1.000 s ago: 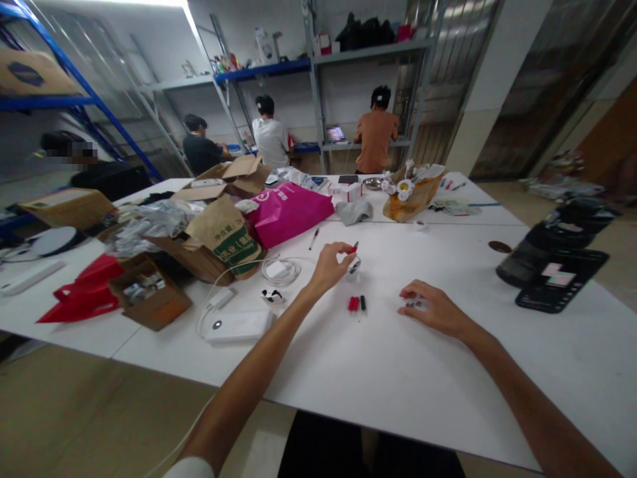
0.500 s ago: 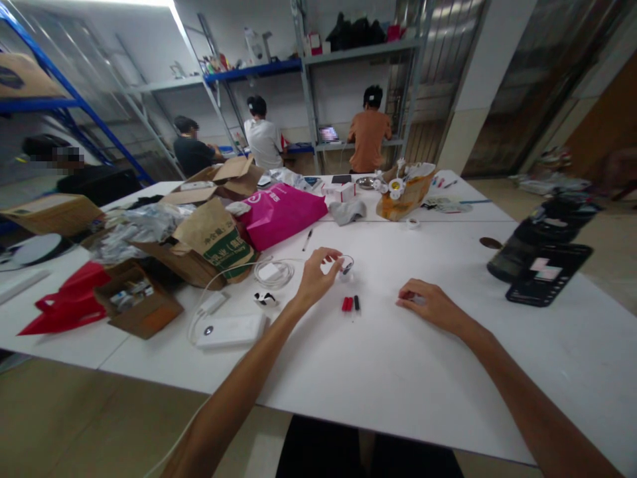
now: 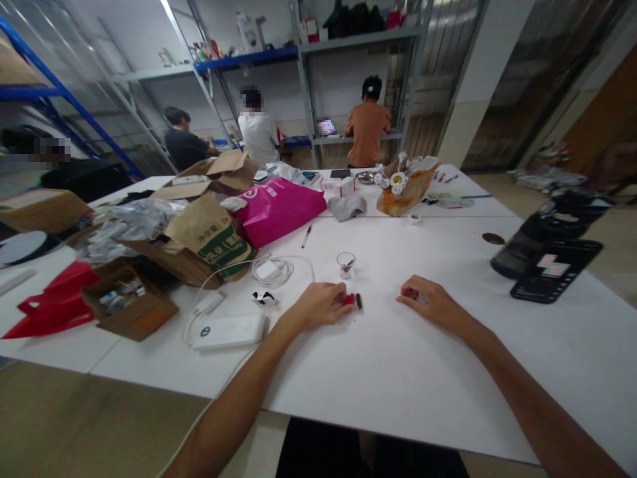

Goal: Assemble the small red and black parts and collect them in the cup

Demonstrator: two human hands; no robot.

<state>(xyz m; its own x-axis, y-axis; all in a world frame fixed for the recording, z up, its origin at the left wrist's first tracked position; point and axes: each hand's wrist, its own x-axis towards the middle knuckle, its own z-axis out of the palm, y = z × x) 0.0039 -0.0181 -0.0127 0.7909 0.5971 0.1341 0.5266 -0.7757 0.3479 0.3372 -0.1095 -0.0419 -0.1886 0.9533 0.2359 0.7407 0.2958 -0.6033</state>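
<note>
My left hand [image 3: 321, 305] is low over the white table [image 3: 398, 372], its thumb and fingers parted around small red stick-like pieces [image 3: 350, 299] and partly hiding them. A similar black piece [image 3: 359, 301] lies just to their right, by my fingertips. Behind them stands a small clear cup [image 3: 346, 265] with something dark inside. My right hand [image 3: 426, 302] rests on the table further right, fingers curled in; what they may hold is hidden.
To the left are a white power bank [image 3: 229, 332], a coiled white cable [image 3: 283, 272], a pink bag [image 3: 281, 209] and a small open carton [image 3: 129, 309]. A propped phone [image 3: 556, 272] and a black bottle [image 3: 522, 242] stand right. Several people sit behind the table.
My left hand has left the cup's rim and come down toward me to the red pieces. The cup stays on the table. My right hand has hardly moved.
</note>
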